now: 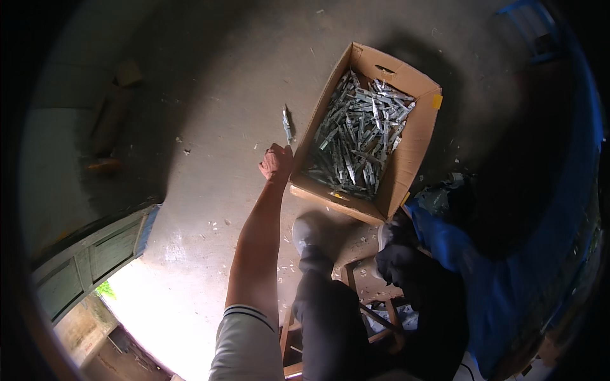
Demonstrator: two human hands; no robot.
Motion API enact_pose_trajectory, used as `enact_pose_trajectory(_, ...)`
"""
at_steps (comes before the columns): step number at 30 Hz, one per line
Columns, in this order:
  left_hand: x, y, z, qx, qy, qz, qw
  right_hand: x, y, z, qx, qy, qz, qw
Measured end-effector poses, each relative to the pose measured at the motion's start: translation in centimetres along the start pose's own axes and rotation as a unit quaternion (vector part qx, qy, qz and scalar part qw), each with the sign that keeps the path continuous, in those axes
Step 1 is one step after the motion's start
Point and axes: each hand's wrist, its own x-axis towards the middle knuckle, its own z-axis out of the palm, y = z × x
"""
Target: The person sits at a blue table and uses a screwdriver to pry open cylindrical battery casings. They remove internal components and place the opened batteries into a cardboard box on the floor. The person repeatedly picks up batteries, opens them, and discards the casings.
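My left hand (276,162) is low over the floor, just outside the left wall of an open cardboard box (406,147). Its fingers are curled in; whether anything is inside them is hidden. Right beyond the knuckles lies a slim silver-grey piece with a pointed dark tip (287,124); I cannot tell if the hand touches it. Inside the box is a loose heap of many similar slim silver-grey pieces (362,130), lying in all directions. Their exact kind is too small to make out. My right hand does not show.
My feet and dark-trousered legs (330,311) are below the box, beside a wooden frame (393,317). Blue sheeting (473,279) hangs along the right. A blue chair (530,28) stands at the far right. Small scraps dot the concrete floor (222,127). A panelled door (95,257) is at left.
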Motion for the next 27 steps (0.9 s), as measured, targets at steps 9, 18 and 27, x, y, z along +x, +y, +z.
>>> enact_pose_trajectory(9,6.0,-2.9,4.2,0.021,-0.029,-0.055,0.998,1.8,-5.8,-2.8,0.186,-0.011,0.282,0.941)
enact_pose_trajectory(18,8.1,-2.7,8.3,0.072,-0.079,-0.024,0.994,2.7,-5.9,-1.9,0.16,-0.007,0.264,0.951)
enact_pose_trajectory(27,8.6,-4.3,10.2,0.064,-0.029,-0.013,0.997,3.5,-5.9,-1.5,0.153,-0.014,0.264,0.952)
